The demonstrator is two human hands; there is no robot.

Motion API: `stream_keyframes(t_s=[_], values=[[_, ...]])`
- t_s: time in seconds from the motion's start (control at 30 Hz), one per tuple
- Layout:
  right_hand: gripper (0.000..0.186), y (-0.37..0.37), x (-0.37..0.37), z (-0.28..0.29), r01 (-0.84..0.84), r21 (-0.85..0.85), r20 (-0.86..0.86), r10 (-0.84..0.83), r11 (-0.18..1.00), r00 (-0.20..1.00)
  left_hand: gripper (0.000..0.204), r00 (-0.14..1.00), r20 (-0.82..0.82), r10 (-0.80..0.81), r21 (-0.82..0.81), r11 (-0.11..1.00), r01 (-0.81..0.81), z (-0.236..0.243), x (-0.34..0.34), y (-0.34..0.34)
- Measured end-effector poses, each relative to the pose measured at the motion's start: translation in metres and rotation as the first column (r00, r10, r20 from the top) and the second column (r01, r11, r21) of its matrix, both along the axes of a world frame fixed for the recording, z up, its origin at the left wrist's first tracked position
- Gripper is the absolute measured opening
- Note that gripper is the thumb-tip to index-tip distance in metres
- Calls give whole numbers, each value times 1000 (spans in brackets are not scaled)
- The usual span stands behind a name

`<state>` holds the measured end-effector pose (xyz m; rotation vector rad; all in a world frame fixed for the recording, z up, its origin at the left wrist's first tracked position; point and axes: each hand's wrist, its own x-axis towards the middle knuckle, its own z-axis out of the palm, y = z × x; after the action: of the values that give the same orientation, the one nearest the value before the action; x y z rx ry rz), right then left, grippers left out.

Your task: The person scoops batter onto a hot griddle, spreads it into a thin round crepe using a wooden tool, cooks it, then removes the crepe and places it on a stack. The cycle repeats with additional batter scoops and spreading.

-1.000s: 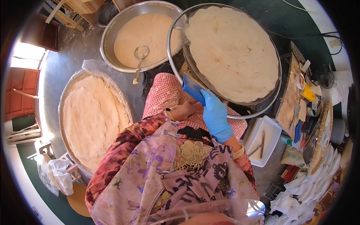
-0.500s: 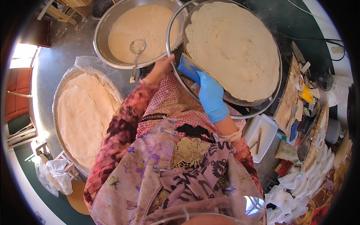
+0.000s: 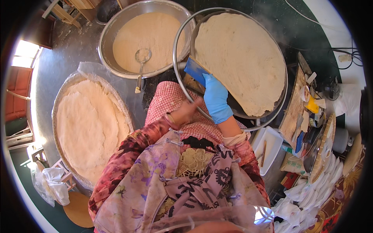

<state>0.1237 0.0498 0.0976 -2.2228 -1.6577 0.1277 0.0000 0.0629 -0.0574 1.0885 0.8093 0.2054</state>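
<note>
My right hand (image 3: 216,97), in a blue glove, grips a blue scraper (image 3: 194,70) at the lower-left edge of a round griddle (image 3: 279,106). A thin pale layer of batter (image 3: 237,58) covers the griddle, and a metal ring (image 3: 180,42) surrounds it. My left hand (image 3: 186,112), bare and blurred, is low beside the ring, over the red checked cloth (image 3: 159,101); its fingers are smeared by motion. Left of the griddle stands a steel basin (image 3: 107,46) of batter, with a long-handled ladle (image 3: 140,70) resting in it.
A lined round tray (image 3: 58,116) with pale flat sheets lies at left. At right are a white plastic tub (image 3: 269,143), a board (image 3: 289,108) with small tools and stacked white bags (image 3: 303,202). Wooden furniture (image 3: 68,11) stands at back left, cables (image 3: 345,52) at far right.
My left hand rose to the ring half a second ago and has moved back down toward my lap. My right hand keeps the scraper at the griddle's edge; the batter's swirl marks show less.
</note>
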Motion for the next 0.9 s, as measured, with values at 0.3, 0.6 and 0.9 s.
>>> stream_keyframes(t_s=[0.3,0.6,0.9], values=[[22,34,19,-15,31,4,87,-31,1000,996,33,917,-13,399,59,916,-398,11,4,79],[30,61,36,-18,109,-142,53,-103,984,993,30,927,-154,341,-118,926,-360,37,7,39],[19,85,47,-32,6,162,208,-40,987,977,24,927,-37,374,-149,915,-375,34,4,-2]])
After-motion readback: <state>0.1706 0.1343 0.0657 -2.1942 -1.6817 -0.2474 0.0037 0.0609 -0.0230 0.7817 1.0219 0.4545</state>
